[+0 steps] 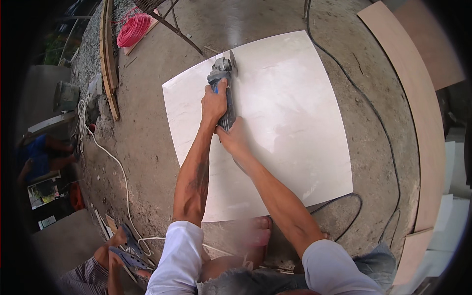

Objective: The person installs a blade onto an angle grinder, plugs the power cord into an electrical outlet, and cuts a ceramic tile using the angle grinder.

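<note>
An angle grinder (227,110) with a blue and dark body and a grey metal head lies across the far half of a large pale, glossy tile (295,162). Its round disc (233,63) stands on edge at the tile's far side; whether it touches the surface I cannot tell. My left hand (215,104) is wrapped round the front of the body, just behind the head. Farther back, my right hand (233,136) grips the rear end. The tile lies on the concrete floor in front of my feet.
A black cable (366,98) curves over the floor on the right, beside long wooden boards (418,98). At left are a white cord (120,167), timber strips (107,64) and a pink coil (134,30). Another person's foot (129,241) is at lower left; a second person sits farther left.
</note>
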`<state>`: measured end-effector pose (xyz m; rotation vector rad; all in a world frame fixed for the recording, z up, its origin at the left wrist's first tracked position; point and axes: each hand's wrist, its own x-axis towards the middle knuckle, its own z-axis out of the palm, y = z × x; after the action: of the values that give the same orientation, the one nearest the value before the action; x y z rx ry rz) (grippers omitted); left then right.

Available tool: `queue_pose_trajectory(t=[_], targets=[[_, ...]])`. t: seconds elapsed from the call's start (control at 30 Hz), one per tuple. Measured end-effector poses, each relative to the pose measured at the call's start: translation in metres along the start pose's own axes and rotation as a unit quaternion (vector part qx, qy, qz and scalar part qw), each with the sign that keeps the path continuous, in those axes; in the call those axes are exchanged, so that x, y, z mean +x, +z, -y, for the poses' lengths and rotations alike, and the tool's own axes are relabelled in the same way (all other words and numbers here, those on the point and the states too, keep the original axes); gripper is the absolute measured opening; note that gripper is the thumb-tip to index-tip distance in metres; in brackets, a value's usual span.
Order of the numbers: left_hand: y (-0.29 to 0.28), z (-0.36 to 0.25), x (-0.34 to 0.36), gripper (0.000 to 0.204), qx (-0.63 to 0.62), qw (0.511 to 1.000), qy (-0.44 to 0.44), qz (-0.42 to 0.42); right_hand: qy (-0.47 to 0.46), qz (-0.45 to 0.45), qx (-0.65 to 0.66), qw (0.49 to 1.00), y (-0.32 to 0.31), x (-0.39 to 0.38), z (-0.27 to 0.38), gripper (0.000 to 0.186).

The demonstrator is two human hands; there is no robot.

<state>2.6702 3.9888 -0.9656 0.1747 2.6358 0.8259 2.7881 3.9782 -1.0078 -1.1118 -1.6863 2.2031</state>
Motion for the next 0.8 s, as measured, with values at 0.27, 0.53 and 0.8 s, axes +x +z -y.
queue_pose_trajectory(t=[0.27, 0.53, 0.8], targets=[[0.000, 0.002, -0.008, 0.089, 0.015, 1.000, -0.011, 0.008, 0.027, 0.003, 0.006, 1.000, 0.001, -0.007, -0.007, 0.055], [-0.002, 0.004, -0.017, 0.089, 0.029, 0.999, -0.024, 0.010, 0.033, 0.007, -0.011, 0.999, 0.000, -0.014, -0.012, 0.056], [-0.005, 0.029, -0.010, 0.072, -0.095, 0.995, 0.011, 0.018, 0.000, 0.090, -0.062, 0.994, -0.035, -0.020, 0.007, 0.054]])
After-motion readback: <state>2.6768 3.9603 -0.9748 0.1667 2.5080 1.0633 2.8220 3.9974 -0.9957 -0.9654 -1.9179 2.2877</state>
